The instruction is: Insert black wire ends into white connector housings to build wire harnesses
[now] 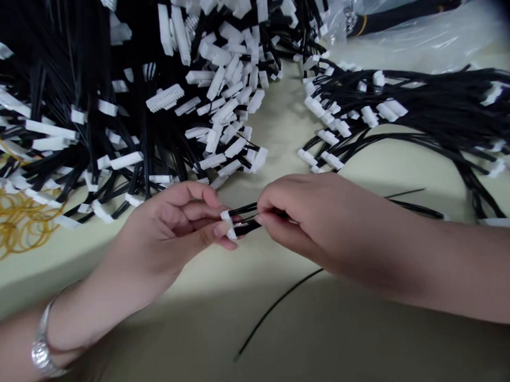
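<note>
Between thumb and fingers, my left hand (167,235) pinches a small white plastic connector (228,225) near the middle of the view. Black wires (247,225) run from the connector toward the right. My right hand (312,222) is closed around these wires, a short way from the connector. A bright metal bit shows among the wires beside the connector; its kind is too small to tell. One loose black wire (278,304) curves from under my right hand down to the left. Other wire ends stick out past the right wrist.
Black cables with white connectors (164,99) lie heaped at the back left. Another cable bundle (425,102) lies at the right. Yellow rubber bands (17,220) are piled at the left. A clear plastic bag (405,40) with black cable is at the back right, on the pale tabletop (193,319).
</note>
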A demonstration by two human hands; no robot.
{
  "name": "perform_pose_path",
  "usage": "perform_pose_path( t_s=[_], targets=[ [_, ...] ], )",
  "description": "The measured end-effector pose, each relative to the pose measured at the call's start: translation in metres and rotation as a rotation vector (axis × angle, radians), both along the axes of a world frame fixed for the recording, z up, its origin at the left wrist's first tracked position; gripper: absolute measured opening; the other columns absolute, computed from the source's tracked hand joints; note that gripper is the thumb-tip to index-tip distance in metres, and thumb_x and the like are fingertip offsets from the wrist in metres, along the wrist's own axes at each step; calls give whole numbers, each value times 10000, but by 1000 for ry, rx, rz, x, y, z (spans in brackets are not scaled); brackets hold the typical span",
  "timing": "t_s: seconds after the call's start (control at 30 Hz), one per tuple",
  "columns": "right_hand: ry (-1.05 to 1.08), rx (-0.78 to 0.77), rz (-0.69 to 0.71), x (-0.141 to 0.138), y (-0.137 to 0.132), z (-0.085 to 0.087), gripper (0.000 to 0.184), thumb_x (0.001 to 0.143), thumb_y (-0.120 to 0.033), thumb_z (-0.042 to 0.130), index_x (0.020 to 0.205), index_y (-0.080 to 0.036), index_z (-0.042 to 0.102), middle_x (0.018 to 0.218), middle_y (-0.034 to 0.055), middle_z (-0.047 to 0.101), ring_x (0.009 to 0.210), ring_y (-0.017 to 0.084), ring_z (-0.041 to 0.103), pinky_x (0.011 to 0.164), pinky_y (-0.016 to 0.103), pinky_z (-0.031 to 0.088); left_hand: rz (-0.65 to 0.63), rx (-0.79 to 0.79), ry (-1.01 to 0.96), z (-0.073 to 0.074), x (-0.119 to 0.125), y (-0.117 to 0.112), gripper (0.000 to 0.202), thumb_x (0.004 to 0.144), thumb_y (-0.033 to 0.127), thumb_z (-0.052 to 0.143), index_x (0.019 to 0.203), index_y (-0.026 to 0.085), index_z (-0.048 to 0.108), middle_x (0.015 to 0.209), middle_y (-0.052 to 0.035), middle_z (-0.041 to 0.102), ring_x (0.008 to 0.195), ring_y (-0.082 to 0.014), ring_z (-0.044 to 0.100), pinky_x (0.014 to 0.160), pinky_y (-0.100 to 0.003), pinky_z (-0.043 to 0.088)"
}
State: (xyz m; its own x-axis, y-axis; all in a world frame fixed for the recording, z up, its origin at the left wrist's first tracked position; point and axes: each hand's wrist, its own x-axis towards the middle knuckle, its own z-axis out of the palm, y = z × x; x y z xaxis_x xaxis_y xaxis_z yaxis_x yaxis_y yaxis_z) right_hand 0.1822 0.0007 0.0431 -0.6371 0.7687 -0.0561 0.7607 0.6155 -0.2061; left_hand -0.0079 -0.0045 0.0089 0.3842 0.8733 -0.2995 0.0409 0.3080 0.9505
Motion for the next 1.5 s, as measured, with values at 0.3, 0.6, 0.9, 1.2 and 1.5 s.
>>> perform_pose_path(
  t_s=[0.3,0.6,0.9,1.2,1.5],
  targets=[
    [163,188,-57,6,-11,-16,103,722,-90,648,681,-176,607,628,-20,561,555,110,490,476,262,330,15,-45,3,3,2,0,151,752,93,677,795,185,565,688,70,671,622,-52,669,590,-66,504],
    [83,89,-3,3,-9,-9,126,668,-36,633,687,-160,623,645,-4,589,558,126,504,448,269,293,-1,-26,31,5,2,-1,145,771,115,665,802,203,555,689,75,672,626,-45,665,599,-69,500],
    [235,76,-43,8,-10,-16,52,794,-134,612,758,-170,620,660,-22,589,566,98,512,453,248,334,14,-59,1,5,5,1,167,746,98,676,794,189,543,693,59,691,616,-70,667,580,-99,517],
    [257,6,-95,8,-9,-16,114,822,-144,541,719,-171,582,638,-23,560,518,89,466,441,266,290,44,-84,-17,5,2,0,174,747,96,675,782,199,540,675,82,676,603,-51,669,596,-78,512],
    [264,-65,-92,9,-6,-16,110,779,-139,589,675,-175,597,579,-46,540,486,64,439,426,249,294,40,-63,-6,2,2,1,182,733,98,684,787,196,541,649,70,669,603,-70,673,599,-90,522]
  ],
)
